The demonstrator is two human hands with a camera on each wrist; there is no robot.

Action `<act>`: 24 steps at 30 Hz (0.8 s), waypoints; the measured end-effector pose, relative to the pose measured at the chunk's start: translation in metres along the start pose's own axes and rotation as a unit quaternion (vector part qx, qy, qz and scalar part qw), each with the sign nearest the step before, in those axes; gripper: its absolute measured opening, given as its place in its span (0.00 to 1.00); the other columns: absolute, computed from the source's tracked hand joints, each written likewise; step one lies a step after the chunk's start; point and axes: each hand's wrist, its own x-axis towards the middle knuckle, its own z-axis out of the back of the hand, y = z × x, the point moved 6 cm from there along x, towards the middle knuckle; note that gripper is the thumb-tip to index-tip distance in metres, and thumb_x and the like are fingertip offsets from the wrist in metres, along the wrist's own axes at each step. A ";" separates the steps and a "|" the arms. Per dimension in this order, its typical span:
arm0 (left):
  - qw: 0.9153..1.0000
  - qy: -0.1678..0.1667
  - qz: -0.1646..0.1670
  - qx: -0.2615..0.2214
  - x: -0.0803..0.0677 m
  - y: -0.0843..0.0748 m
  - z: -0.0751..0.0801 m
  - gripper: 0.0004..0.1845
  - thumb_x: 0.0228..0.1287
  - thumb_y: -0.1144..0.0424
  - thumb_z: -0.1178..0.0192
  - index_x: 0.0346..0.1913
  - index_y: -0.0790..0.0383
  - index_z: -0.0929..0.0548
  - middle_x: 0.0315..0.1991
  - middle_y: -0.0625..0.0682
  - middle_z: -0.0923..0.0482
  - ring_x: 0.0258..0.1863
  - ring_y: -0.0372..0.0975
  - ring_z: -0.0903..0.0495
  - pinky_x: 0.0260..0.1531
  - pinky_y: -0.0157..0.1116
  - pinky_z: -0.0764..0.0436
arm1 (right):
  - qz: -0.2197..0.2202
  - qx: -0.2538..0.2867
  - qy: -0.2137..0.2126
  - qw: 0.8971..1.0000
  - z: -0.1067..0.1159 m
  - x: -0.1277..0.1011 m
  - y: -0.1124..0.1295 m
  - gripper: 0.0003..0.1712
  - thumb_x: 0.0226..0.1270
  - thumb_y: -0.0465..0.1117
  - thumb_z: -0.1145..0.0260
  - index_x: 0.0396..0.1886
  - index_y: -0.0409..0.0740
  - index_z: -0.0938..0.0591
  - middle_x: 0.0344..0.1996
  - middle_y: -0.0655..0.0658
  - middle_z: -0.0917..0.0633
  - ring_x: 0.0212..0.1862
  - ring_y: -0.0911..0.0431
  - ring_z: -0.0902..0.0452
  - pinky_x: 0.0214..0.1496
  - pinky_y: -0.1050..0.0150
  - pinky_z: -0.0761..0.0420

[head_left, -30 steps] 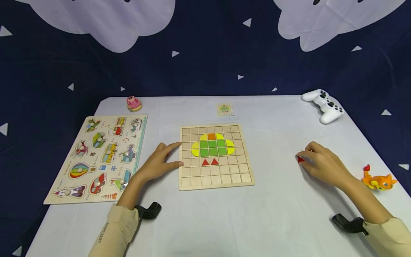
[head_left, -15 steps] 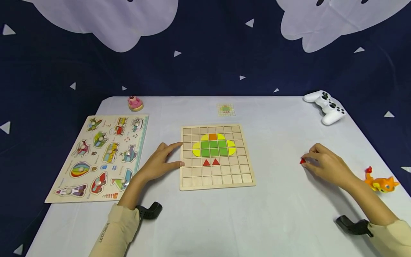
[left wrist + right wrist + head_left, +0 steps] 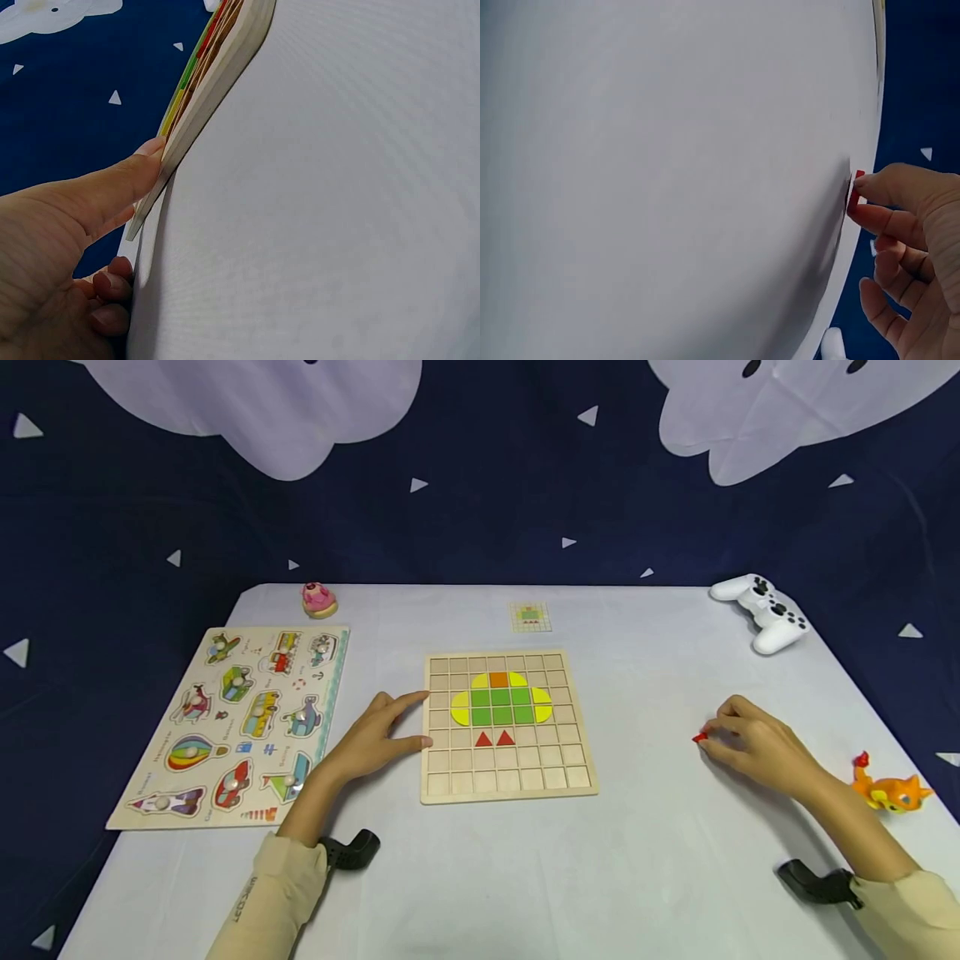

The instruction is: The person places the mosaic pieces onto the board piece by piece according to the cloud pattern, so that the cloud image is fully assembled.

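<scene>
Red piece (image 3: 701,737) now pinched at the fingertips of the right hand (image 3: 753,745), edged slightly leftward toward the board (image 3: 510,781) compared with half a second ago, low over the table (image 3: 645,860) and well apart from the grid; probably the start of a carry toward the two red triangles (image 3: 494,739) already seated. Left hand (image 3: 372,739) unchanged from the earlier frames, fingers straight and relaxed, forefinger and thumb pressed against the board's left edge, nothing gripped; green, yellow and orange pattern as before; puzzle (image 3: 240,722), controller (image 3: 763,610) and orange toy (image 3: 892,789) not shifted on the table.
</scene>
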 end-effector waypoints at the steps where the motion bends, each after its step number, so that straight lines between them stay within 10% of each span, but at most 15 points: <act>1: 1.000 0.001 0.000 0.000 0.000 0.000 0.000 0.40 0.61 0.51 0.31 0.75 0.51 0.34 0.37 0.53 0.41 0.33 0.42 0.40 0.35 0.39 0.37 | 0.002 0.004 0.000 1.000 -0.001 0.002 0.002 0.13 0.41 0.36 0.20 0.30 0.44 0.13 0.33 0.57 0.29 0.34 0.67 0.35 0.33 0.71 0.34; 24: 1.000 0.004 0.005 0.001 0.000 0.000 0.000 0.39 0.61 0.51 0.31 0.75 0.51 0.34 0.37 0.53 0.40 0.33 0.42 0.39 0.36 0.40 0.37 | 0.122 0.070 0.020 0.990 -0.033 0.072 0.104 0.09 0.48 0.36 0.22 0.32 0.43 0.12 0.35 0.53 0.25 0.36 0.63 0.31 0.35 0.62 0.25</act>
